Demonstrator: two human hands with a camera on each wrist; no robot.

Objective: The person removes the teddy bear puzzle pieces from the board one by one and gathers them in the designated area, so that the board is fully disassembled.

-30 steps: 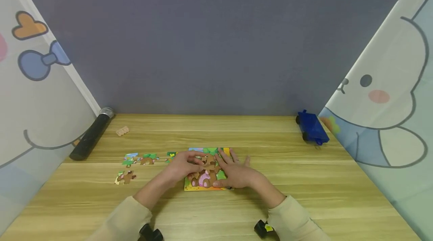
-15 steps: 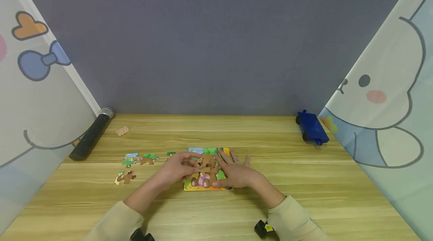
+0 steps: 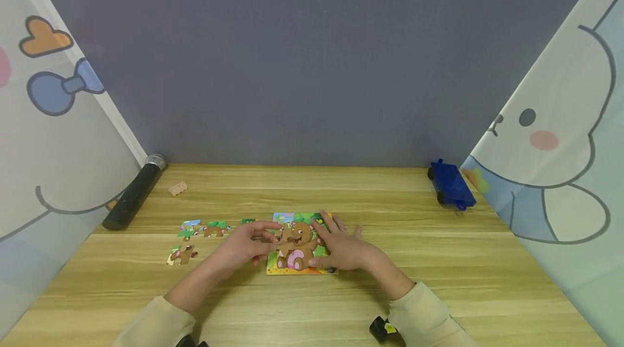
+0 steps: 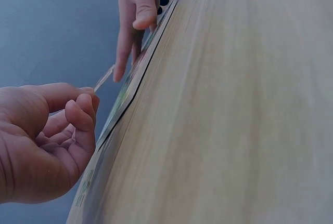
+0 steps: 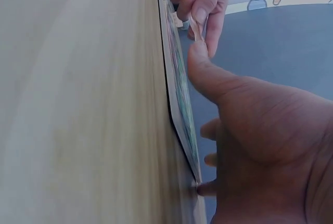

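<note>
A wood-grain tabletop [image 3: 292,309] bears everything. On it, a flat rectangular puzzle board [image 3: 274,269], printed with brown bears, lies squarely before the person, probably so that both hands reach it easily. The right hand [image 3: 343,247] spreads straight fingers over its right side, thumb raised, likely steadying it; how firmly it presses cannot be told. The left hand [image 3: 246,244], at the board's left edge, has fingertips pinched on something thin. A black microphone with a silver mesh head [image 3: 132,195] and a blue plastic toy cart [image 3: 452,185] sit at opposite sides, well clear of the work. Loose, colourful jigsaw pieces [image 3: 182,255] lie left of the board, within the left hand's reach. The thin puzzle piece [image 4: 104,78] in the left fingertips is held by its edge, apparently for control.
</note>
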